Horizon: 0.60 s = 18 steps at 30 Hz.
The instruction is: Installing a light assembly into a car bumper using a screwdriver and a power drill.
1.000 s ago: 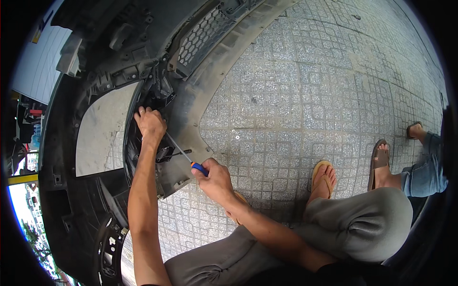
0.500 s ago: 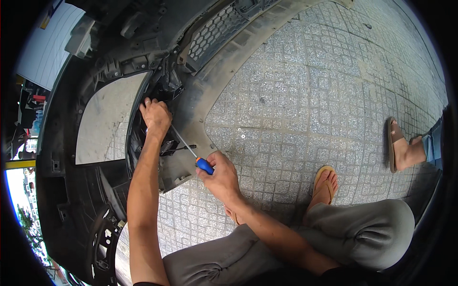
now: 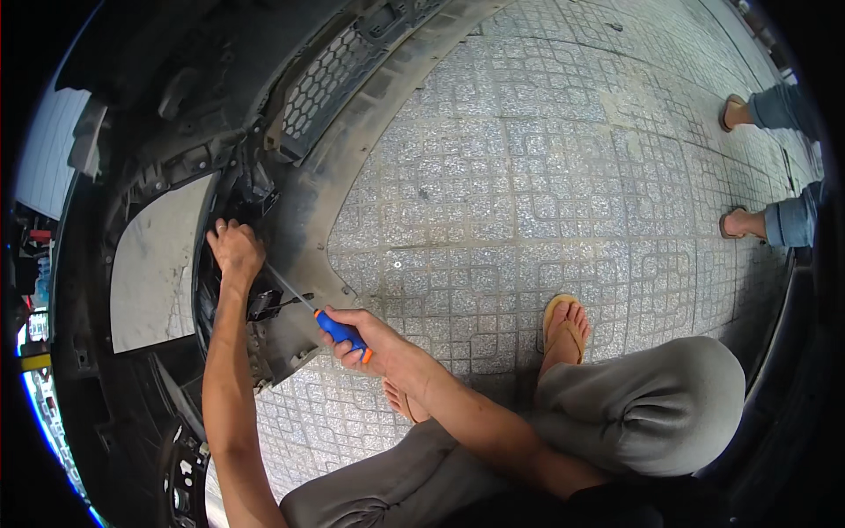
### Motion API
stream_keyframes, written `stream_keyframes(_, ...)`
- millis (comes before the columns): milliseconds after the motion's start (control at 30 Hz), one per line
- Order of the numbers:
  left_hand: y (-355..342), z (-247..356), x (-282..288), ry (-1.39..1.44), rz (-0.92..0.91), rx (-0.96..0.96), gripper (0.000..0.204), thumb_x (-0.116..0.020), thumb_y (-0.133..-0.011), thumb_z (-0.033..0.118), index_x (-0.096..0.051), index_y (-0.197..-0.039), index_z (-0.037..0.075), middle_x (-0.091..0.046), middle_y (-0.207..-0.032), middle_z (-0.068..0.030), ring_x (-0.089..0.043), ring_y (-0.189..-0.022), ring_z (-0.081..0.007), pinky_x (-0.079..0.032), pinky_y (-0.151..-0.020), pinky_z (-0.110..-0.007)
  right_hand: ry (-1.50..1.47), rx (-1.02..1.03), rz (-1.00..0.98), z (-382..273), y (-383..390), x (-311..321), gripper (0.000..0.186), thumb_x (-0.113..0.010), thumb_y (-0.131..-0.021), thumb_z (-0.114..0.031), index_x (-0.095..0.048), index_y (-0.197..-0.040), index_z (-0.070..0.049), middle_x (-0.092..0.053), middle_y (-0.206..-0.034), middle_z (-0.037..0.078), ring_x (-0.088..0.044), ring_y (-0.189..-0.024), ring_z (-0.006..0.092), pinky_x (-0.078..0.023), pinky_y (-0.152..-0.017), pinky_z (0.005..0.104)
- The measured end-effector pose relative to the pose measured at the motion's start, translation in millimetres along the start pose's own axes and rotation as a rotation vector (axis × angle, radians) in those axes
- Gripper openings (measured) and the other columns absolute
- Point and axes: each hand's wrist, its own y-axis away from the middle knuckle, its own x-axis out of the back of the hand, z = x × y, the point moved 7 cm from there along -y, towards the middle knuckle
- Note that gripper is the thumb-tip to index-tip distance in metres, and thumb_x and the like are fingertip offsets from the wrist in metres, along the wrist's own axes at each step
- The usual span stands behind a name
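Note:
A large black plastic car bumper (image 3: 106, 396) fills the left side, with a honeycomb grille (image 3: 317, 88) near the top and an opening on the left. My left hand (image 3: 236, 249) is at the inner edge beside that opening, its fingers curled over dark parts; what they grip is hidden. My right hand (image 3: 365, 339) holds a blue-and-orange screwdriver (image 3: 339, 330) by the handle. Its long metal shaft runs up-left toward my left hand, and its tip is hidden among the bracket pieces (image 3: 264, 304).
Patterned paving (image 3: 475, 176) lies right of the bumper and under my sandalled feet (image 3: 563, 330). My gray-trousered knee (image 3: 669, 405) is at lower right. Another person's jeans and sandalled feet (image 3: 783, 216) are at the far right edge.
My right hand has turned, with its thumb now along the top of the screwdriver handle. The other person's feet have shifted to the right and upward. The view has shifted somewhat.

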Motion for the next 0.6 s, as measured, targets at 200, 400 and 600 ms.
stream_keyframes(200,-23,48,0,0.0,-0.063,-0.036,0.036,-0.063,-0.082,0.023,-0.073,-0.112,0.007,-0.062,-0.128,-0.0157,-0.044,-0.133,-0.0335,-0.03,-0.113,-0.049,0.487,0.361,0.232,-36,43,-2,0.028,-0.071,-0.086,-0.008,-0.054,-0.109,-0.01,-0.059,-0.089,0.001,-0.055,-0.066,0.0104,-0.035,-0.042,0.0192)
stream_keyframes(400,-4,17,-7,0.041,-0.114,0.047,0.04,-0.063,-0.083,0.023,-0.071,-0.12,0.009,-0.059,-0.132,-0.0178,-0.04,-0.137,-0.0347,-0.023,-0.116,-0.048,1.454,0.95,0.512,-31,41,-16,0.029,-0.071,-0.087,-0.013,-0.062,-0.112,-0.001,-0.067,-0.089,0.011,-0.065,-0.073,0.0212,-0.052,-0.061,0.0347)
stream_keyframes(600,-14,25,-11,0.034,-0.06,0.071,0.031,-0.06,-0.086,0.021,-0.075,-0.113,0.016,-0.063,-0.126,-0.0109,-0.044,-0.132,-0.0301,-0.024,-0.114,-0.045,0.346,0.379,0.118,-9,13,10,0.034,-0.063,-0.098,-0.028,-0.06,-0.12,-0.002,-0.065,-0.087,0.007,-0.057,-0.062,0.0116,-0.042,-0.043,0.0225)
